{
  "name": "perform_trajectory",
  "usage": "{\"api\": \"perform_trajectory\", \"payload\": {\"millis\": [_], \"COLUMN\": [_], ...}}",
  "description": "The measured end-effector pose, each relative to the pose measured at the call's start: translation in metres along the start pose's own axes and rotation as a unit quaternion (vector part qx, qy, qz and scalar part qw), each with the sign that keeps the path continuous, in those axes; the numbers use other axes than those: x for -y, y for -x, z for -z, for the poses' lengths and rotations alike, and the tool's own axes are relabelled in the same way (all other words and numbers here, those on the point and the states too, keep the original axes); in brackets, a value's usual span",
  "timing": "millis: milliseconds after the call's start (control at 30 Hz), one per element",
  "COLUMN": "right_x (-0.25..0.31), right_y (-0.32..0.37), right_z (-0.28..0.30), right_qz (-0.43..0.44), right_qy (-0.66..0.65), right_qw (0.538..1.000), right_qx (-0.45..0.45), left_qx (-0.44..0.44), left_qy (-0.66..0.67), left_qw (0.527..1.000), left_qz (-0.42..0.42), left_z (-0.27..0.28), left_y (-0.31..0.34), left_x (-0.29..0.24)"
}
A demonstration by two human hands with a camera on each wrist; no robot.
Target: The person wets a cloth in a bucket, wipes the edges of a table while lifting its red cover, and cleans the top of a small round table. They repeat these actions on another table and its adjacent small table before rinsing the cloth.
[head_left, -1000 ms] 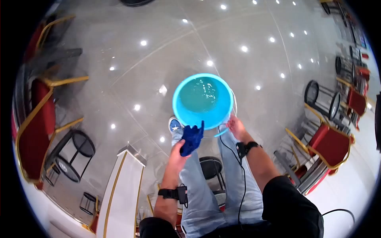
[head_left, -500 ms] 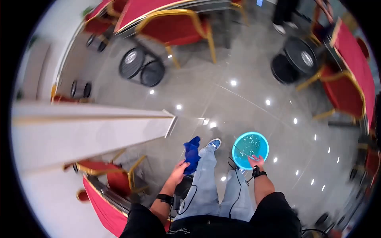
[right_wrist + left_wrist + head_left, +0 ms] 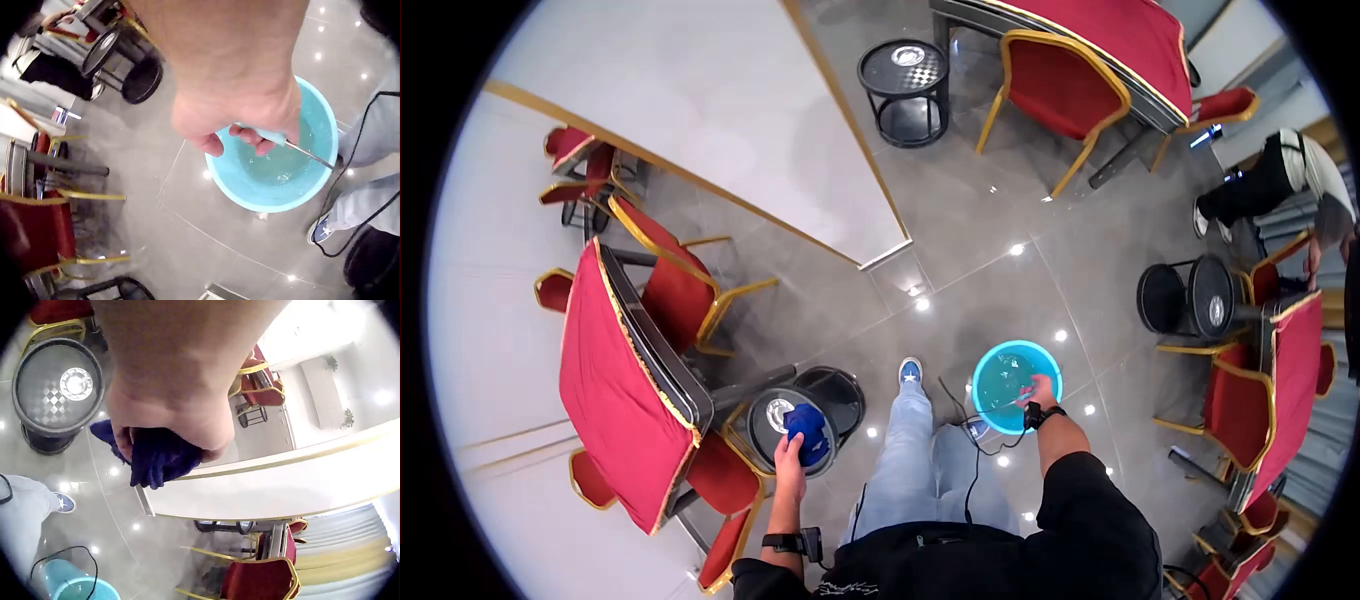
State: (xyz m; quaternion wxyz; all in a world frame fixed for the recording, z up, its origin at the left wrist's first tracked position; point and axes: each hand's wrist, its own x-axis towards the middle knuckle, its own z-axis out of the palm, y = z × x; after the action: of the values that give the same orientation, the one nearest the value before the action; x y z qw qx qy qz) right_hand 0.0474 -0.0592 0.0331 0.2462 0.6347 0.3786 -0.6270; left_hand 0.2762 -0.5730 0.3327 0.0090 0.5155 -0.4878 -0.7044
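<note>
My left hand grips a bunched dark blue cloth; in the left wrist view the cloth hangs from under the curled fingers. In the head view it overlaps a round black two-tier stand. On my right, the right hand is curled round the light blue grip of a wire bail. That bail belongs to a turquoise bucket beside my leg, with water in it. The palm side of each hand is hidden.
Red-clothed tables and gold-framed red chairs stand around. A white partition juts in from upper left. Another black stand is ahead. At far right a person bends over. Black cable runs by my legs.
My body has turned left, so the partition and furniture have swung round in view. The left hand has moved outward with the cloth, over the black stand. The bucket has come along with the right hand.
</note>
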Motion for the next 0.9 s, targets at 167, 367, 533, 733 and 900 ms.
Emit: {"api": "perform_trajectory", "payload": {"millis": [167, 367, 533, 733, 900], "right_x": [-0.001, -0.001, 0.010, 0.022, 0.025], "right_y": [0.001, -0.063, -0.072, -0.065, -0.053], "right_z": [-0.059, -0.147, -0.213, -0.260, -0.248], "right_qz": [0.024, 0.027, 0.009, -0.012, 0.021], "right_qy": [0.172, 0.221, 0.180, 0.076, 0.295], "right_qw": [0.985, 0.974, 0.981, 0.994, 0.952], "right_qx": [0.003, 0.037, 0.079, 0.083, 0.081], "left_qx": [0.009, 0.001, -0.006, -0.073, -0.090], "left_qy": [-0.022, -0.082, -0.084, 0.010, -0.006], "left_qw": [0.999, 0.996, 0.993, 0.995, 0.995], "left_qz": [0.024, 0.043, 0.089, 0.072, 0.037], "left_z": [0.001, -0.010, -0.010, -0.029, -0.018], "left_y": [-0.051, -0.095, -0.104, -0.081, -0.057], "left_x": [0.003, 0.011, 0.033, 0.063, 0.019]}}
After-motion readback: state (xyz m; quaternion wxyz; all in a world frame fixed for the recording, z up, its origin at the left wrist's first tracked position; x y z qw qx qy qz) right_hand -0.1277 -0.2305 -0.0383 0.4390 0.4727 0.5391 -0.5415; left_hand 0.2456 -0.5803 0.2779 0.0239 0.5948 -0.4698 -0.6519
